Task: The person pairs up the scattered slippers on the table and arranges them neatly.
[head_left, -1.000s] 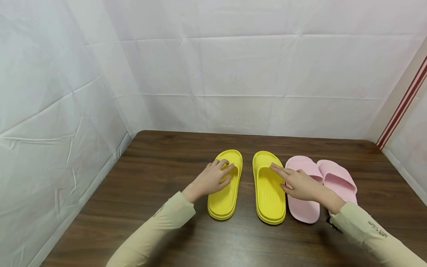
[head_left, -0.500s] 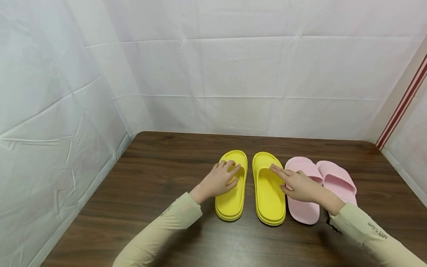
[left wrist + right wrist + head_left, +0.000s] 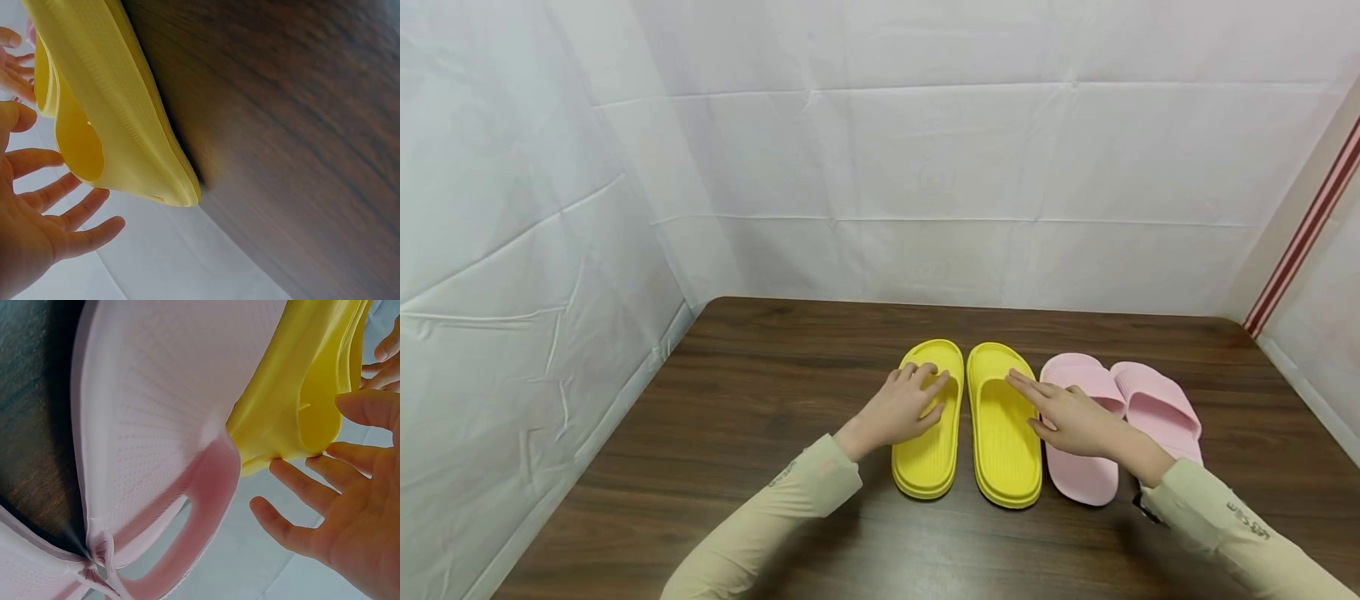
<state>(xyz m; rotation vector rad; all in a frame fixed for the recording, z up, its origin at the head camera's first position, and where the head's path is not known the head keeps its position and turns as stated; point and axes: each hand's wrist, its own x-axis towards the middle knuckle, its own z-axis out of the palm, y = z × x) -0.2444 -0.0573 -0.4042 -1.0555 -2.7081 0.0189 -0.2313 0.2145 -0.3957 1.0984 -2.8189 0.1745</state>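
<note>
Two yellow slippers lie side by side with toes to the back, a narrow gap between them. My left hand (image 3: 901, 408) has its spread fingertips on the strap of the left yellow slipper (image 3: 927, 467). In the left wrist view the fingers of that hand (image 3: 37, 219) meet the strap edge of the yellow slipper (image 3: 106, 94) without curling round it. My right hand (image 3: 1078, 418) reaches over a pink slipper (image 3: 1084, 479), its fingertips at the strap of the right yellow slipper (image 3: 1009, 458). In the right wrist view those fingers (image 3: 303, 484) are extended against the strap.
A second pink slipper (image 3: 1161, 410) stands angled at the far right, touching the first one. Beneath everything is a dark wood-grain table (image 3: 737, 392). White cloth (image 3: 925, 167) hangs behind the table and along its sides.
My left hand and the left yellow slipper have moved right, narrowing the gap between the yellow pair. The right hand, the right yellow slipper and the pink slippers have stayed put.
</note>
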